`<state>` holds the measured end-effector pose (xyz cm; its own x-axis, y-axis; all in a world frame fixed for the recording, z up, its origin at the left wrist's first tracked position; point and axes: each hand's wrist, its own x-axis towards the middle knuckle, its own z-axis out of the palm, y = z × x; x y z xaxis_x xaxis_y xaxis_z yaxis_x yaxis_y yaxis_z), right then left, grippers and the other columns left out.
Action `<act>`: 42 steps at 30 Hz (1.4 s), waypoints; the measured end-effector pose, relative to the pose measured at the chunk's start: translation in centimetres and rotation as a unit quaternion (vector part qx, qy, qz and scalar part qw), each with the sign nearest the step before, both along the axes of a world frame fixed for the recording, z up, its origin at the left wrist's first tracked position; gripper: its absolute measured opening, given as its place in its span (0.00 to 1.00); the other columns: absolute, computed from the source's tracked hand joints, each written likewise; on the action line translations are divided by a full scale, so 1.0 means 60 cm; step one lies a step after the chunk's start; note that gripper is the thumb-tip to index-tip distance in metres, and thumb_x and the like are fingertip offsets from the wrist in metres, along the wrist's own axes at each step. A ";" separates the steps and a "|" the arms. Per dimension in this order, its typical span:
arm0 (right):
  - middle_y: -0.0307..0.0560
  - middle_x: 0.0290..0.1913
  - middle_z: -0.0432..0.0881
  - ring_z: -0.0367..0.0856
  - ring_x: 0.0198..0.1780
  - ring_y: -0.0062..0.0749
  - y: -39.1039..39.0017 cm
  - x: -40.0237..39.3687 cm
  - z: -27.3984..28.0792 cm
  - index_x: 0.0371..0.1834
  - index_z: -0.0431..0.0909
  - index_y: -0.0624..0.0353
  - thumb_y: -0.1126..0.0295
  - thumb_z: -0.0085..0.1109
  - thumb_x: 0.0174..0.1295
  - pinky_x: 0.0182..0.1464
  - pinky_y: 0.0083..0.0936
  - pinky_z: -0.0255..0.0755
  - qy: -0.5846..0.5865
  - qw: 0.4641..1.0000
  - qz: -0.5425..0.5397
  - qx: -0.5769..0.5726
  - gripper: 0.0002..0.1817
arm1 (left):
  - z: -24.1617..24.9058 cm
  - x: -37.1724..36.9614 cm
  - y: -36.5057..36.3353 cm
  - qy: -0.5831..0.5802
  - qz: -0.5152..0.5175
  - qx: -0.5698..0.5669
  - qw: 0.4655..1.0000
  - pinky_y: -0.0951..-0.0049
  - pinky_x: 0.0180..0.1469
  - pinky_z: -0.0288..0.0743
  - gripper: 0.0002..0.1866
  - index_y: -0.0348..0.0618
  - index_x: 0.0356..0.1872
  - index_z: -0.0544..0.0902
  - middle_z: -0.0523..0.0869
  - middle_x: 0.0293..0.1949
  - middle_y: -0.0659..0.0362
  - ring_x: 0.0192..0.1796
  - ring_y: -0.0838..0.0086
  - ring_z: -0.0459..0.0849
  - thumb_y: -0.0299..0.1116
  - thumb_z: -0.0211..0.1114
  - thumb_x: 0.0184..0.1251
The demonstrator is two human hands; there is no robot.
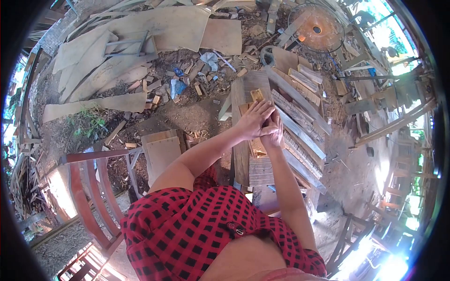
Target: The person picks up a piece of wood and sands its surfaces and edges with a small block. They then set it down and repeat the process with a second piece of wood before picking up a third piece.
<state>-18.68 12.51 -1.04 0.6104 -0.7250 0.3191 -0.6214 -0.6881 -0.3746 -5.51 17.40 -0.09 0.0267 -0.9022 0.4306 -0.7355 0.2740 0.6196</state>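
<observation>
My left hand (255,122) lies over a small wooden piece (257,95) on the wooden bench (240,161), its fingers reaching forward and close together. Right beside it, my right hand (273,133) rests on the same spot, and the two hands touch at the thumbs and fingers. A yellowish wooden edge (258,148) shows below the hands. What lies under the palms is hidden, and the right fingers are partly covered.
Stacked boards (300,133) lie close on the right of the bench. A reddish chair frame (92,196) stands at the left, near a wooden box (161,152). Wood scraps (199,89) litter the ground ahead. A round fan guard (317,29) is at the upper right.
</observation>
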 end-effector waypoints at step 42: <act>0.50 0.57 0.75 0.72 0.58 0.50 0.366 -0.412 -0.093 0.54 0.82 0.53 0.65 0.74 0.37 0.62 0.44 0.66 -0.045 0.958 -0.269 0.086 0.33 | -0.113 0.001 0.004 0.348 0.282 0.025 0.894 0.62 0.53 0.74 0.25 0.35 0.49 0.76 0.83 0.45 0.48 0.46 0.59 0.83 0.32 0.74 0.51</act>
<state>-43.40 34.44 -6.64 0.1095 -0.9733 0.2016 -0.8283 -0.2015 -0.5228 -5.43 17.64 -6.88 0.7291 -0.6782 0.0920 -0.1792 -0.0594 0.9820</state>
